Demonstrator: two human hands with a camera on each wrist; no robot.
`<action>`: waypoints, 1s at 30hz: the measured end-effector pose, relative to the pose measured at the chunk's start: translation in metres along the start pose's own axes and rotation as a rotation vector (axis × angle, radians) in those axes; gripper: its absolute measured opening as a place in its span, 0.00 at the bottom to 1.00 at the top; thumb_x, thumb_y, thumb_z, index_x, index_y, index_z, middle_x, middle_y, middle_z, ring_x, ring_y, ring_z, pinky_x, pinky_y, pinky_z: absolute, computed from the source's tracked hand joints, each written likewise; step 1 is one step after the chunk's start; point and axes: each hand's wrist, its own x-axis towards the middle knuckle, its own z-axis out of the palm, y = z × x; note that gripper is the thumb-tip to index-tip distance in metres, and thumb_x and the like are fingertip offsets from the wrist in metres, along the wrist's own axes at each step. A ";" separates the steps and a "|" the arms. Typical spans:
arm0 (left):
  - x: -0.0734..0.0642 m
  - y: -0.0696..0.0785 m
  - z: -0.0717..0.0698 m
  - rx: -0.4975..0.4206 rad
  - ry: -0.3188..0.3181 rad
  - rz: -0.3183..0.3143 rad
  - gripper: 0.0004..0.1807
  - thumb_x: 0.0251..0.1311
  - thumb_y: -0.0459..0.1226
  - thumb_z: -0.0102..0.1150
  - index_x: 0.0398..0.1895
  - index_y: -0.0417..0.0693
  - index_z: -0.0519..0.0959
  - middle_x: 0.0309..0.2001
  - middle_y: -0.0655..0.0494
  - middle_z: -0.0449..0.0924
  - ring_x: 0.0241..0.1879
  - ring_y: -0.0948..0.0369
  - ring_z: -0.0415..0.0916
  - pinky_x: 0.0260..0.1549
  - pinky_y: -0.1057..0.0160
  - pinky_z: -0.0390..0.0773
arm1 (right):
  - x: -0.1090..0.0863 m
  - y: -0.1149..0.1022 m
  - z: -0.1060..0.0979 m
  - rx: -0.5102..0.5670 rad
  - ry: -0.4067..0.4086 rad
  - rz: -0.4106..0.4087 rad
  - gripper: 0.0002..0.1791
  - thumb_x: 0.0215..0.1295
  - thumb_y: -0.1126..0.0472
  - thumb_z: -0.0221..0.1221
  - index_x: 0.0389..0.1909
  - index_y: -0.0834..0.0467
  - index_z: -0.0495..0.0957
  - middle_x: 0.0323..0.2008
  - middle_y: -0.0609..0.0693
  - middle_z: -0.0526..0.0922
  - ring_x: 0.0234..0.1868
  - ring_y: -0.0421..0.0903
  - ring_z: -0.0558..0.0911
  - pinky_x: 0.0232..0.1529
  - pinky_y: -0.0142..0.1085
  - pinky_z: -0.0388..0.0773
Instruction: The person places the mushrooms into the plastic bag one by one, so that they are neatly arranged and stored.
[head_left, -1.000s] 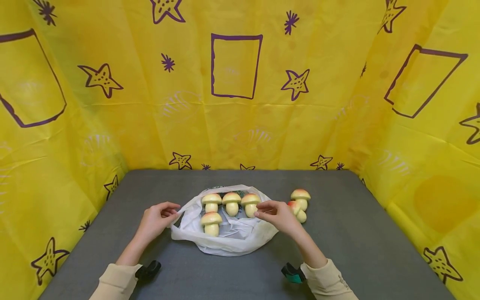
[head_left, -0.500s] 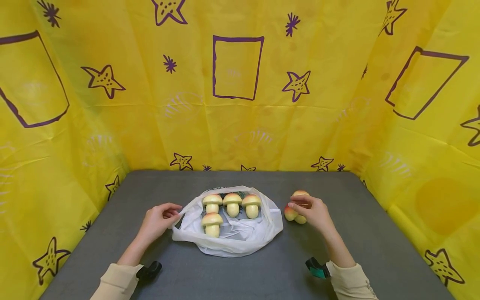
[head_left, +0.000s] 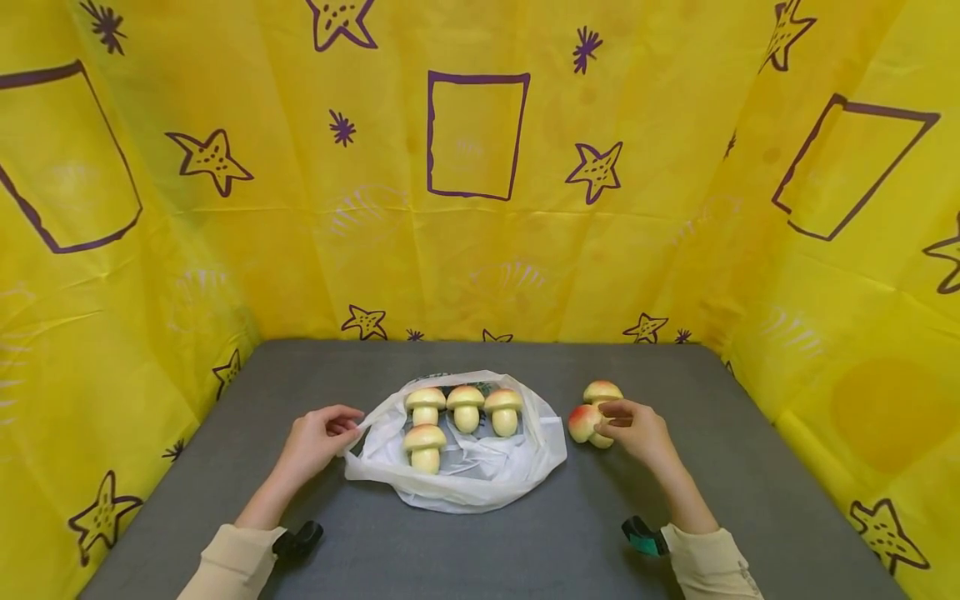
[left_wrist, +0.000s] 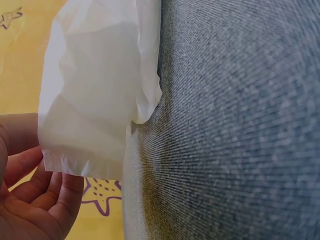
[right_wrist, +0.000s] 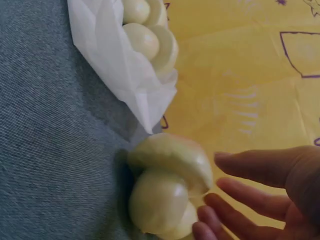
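A white plastic bag lies with its mouth spread open, and several toy mushrooms with yellow-orange caps sit inside it. My left hand pinches the bag's left edge; in the left wrist view its fingers lie behind the white plastic. To the right of the bag, two more mushrooms lie close together, the nearer one on its side. My right hand is at their right with thumb and fingers spread. In the right wrist view the fingertips are close to the nearer mushroom; contact is unclear.
The dark grey tabletop carries the bag and the loose mushrooms. Yellow cloth walls with purple drawings rise at the back and on both sides. A black wrist strap sits at my left cuff.
My right hand has moved right, from the bag's right edge to the loose mushrooms, and the nearer mushroom has shifted slightly left. The left hand keeps its hold on the bag.
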 end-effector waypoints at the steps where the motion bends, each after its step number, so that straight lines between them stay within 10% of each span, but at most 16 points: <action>1: 0.000 0.000 0.000 0.000 0.001 -0.002 0.11 0.53 0.34 0.67 0.40 0.42 0.83 0.30 0.55 0.82 0.28 0.63 0.76 0.27 0.71 0.76 | 0.000 0.001 0.001 -0.002 0.007 0.004 0.19 0.54 0.60 0.67 0.46 0.64 0.81 0.45 0.61 0.84 0.43 0.55 0.84 0.40 0.40 0.80; 30: 0.006 -0.006 0.008 -0.005 0.007 -0.002 0.11 0.53 0.33 0.66 0.40 0.43 0.83 0.30 0.54 0.82 0.28 0.63 0.76 0.26 0.71 0.75 | 0.002 0.023 0.031 -0.059 0.005 0.008 0.26 0.47 0.56 0.71 0.46 0.65 0.80 0.41 0.59 0.85 0.40 0.51 0.83 0.36 0.36 0.75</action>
